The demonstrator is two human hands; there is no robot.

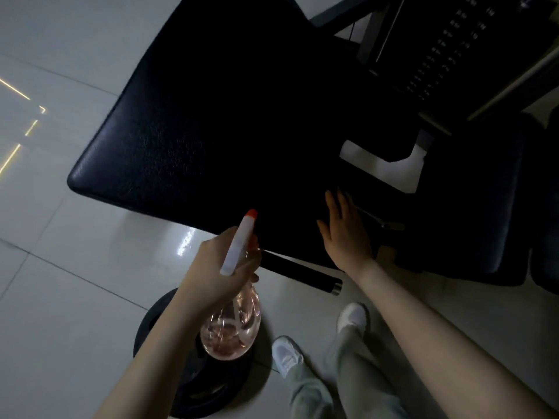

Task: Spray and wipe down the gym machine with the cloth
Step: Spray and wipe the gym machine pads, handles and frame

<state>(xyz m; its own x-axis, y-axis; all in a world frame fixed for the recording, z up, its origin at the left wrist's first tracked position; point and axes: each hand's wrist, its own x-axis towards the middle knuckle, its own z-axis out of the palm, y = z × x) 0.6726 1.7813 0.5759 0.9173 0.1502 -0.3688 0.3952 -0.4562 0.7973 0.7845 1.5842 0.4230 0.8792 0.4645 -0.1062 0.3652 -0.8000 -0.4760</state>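
The pale tiled floor (54, 267) fills the left side, with thin yellow light streaks reflected on it near the edge. Above it juts the gym machine's large black padded seat (196, 131), its rounded corner pointing left and its grained surface catching a dull sheen.

Below that corner, the left hand (211, 270) grasps the spray bottle (233, 328) around its neck, fingers curled at the trigger. The white spray head with its orange tip points up toward the near edge of the pad, and the clear, pink-tinted body hangs below the hand. Beneath the bottle a black weight plate (187, 397) lies flat on the floor.

Just right of the bottle, a black handle with a silver end cap (302, 275) sticks out from under the pad. Beyond it the right hand (344, 234) is released – fingers straight and spread, palm down over the pad's near edge; the dark hides whether it presses on anything.

White shoes (287, 353) and grey trousers stand below. At upper right sits the numbered weight stack (447, 46), with a second dark pad (472, 207) under it.
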